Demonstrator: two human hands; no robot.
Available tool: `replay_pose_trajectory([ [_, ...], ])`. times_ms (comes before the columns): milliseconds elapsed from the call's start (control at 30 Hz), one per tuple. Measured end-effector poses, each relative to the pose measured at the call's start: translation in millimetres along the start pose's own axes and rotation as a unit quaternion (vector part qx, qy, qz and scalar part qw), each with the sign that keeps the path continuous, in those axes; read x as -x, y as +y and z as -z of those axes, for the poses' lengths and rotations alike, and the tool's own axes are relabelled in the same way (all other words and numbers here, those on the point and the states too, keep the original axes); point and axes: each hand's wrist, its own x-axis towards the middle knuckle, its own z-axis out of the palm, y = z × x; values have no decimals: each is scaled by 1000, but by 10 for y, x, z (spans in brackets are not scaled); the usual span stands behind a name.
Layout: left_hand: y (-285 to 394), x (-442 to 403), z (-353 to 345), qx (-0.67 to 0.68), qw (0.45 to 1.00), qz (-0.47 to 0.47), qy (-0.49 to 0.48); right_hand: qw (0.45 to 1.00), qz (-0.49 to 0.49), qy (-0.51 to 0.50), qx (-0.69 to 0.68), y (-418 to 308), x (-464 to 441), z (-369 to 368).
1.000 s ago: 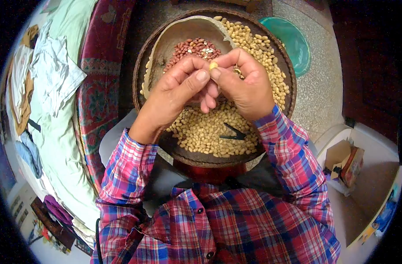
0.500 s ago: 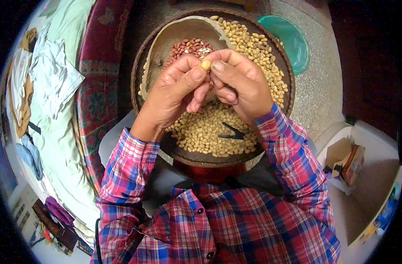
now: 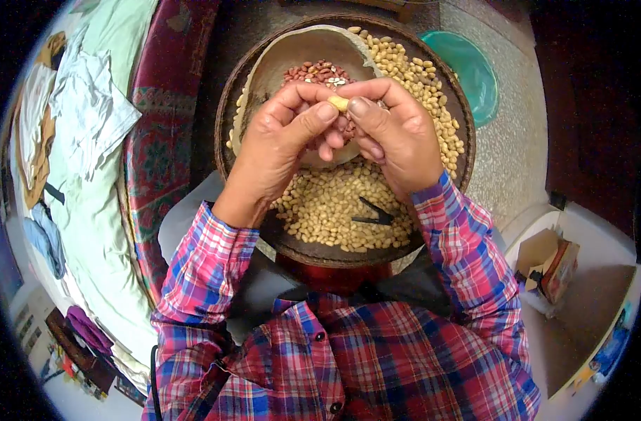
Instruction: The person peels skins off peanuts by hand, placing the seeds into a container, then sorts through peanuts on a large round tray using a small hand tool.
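Observation:
Between my two hands is a single peanut in its pale shell (image 3: 339, 103). My left hand (image 3: 285, 137) pinches one end with thumb and forefinger, and my right hand (image 3: 397, 133) grips the other end the same way. Both are raised over a round, dark-rimmed tray (image 3: 225, 91). Behind them in the tray rests a gourd-like bowl (image 3: 264, 67) with reddish shelled peanuts (image 3: 317, 72) in it, partly hidden by my fingers. Unshelled peanuts (image 3: 334, 210) lie heaped nearer to me, with a black clip-like tool (image 3: 374, 212) on top of them.
More unshelled peanuts (image 3: 411, 74) line the tray's right side. A green basin (image 3: 468, 77) stands on the floor behind it. On the left is a bed with a pale green sheet (image 3: 89, 217) and crumpled clothes (image 3: 92, 116). A white bin (image 3: 580, 337) with a cardboard box (image 3: 538, 252) is at right.
The peanut has turned from end-on to lengthwise between my fingertips. Both hands have shifted slightly right in view, as has the tray.

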Motion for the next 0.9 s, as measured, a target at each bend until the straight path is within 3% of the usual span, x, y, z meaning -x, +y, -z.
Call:
replay_pose_trajectory([
  [367,47,47,-62,-146,983,-104,37,997,20,26,64,11,25,-23],
  [533,31,38,-41,-216,959,-180,25,986,50,25,154,38,1,29],
  [633,19,23,-25,-273,935,-225,33,990,32,18,138,35,-5,38],
  [767,18,25,-32,-275,938,-212,21,994,3,8,112,43,-4,69],
  [833,10,6,-8,-23,998,-49,27,999,-35,-31,13,-5,3,61],
  [900,5,-10,-12,17,999,-40,20,998,-33,3,52,13,1,63],
])
